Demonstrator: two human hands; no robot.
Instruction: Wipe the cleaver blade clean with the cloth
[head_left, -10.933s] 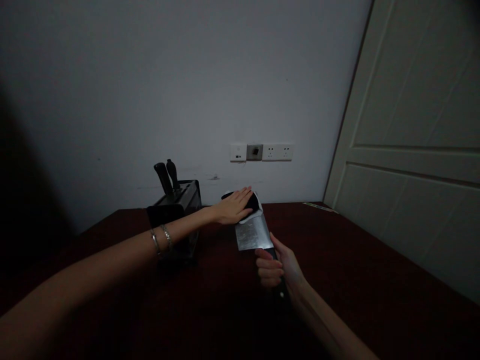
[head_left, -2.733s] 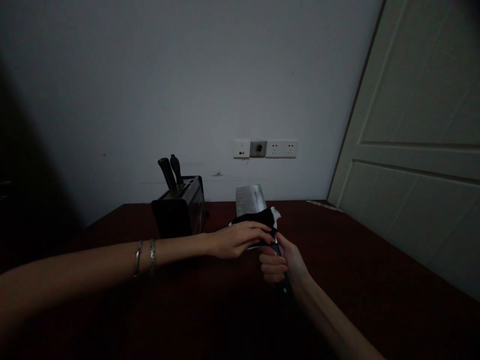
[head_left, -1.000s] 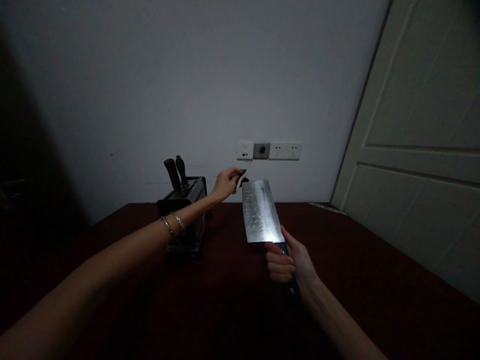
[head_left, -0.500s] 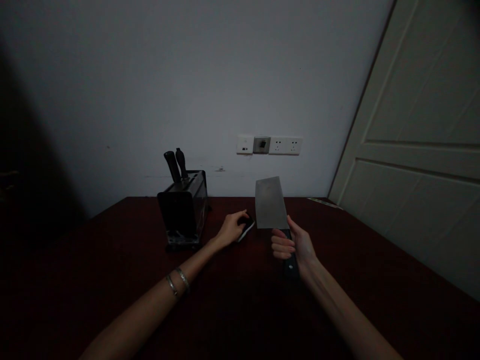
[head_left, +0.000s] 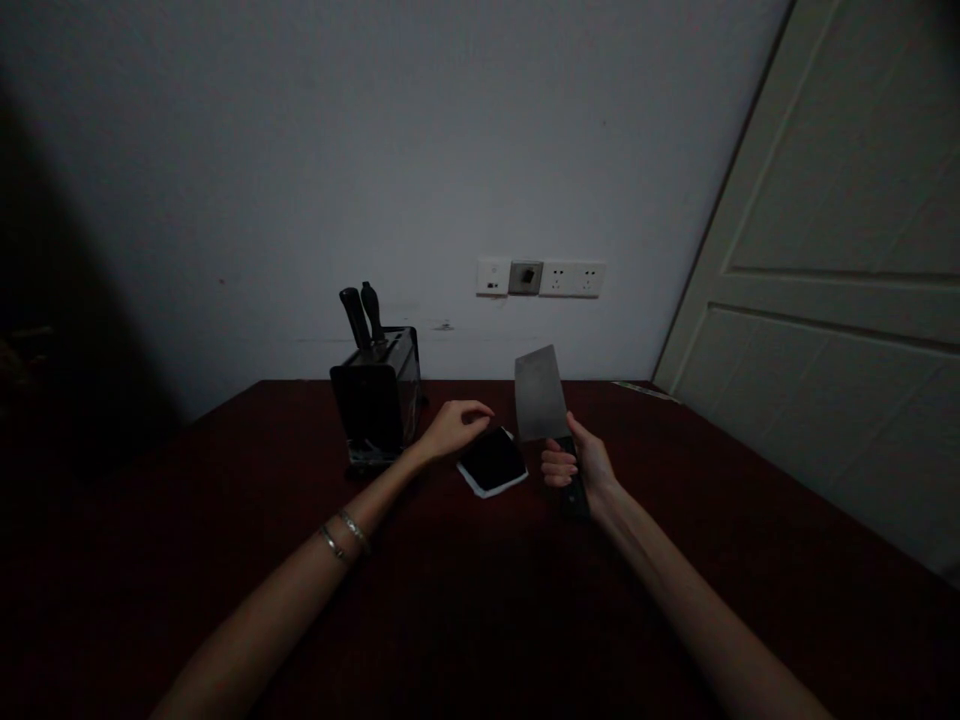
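Observation:
My right hand (head_left: 592, 468) is wrapped around the black handle of a cleaver (head_left: 540, 393). Its broad grey blade points up and away from me, above the table. Just left of the blade, a thin black square cloth or pad (head_left: 493, 460) with a white edge lies flat; I cannot tell its exact kind. Over its far left corner hovers my left hand (head_left: 454, 428), fingers stretched out and the thumb apart from them, holding nothing. Two bracelets circle the left wrist. Close to the left of that hand stands a dark knife block (head_left: 371, 410) with two black-handled tools in it.
The dark red table (head_left: 480, 600) reaches back to a pale wall. Sockets and a switch (head_left: 540, 278) are set in the wall. A thin strip (head_left: 646, 391) lies at the table's far right edge, beside a pale panelled door (head_left: 825, 250).
My left hand has let go of the black pad and drawn up and left from it. The pad, folded or tilted earlier, now lies flat. The cleaver stays in my right hand.

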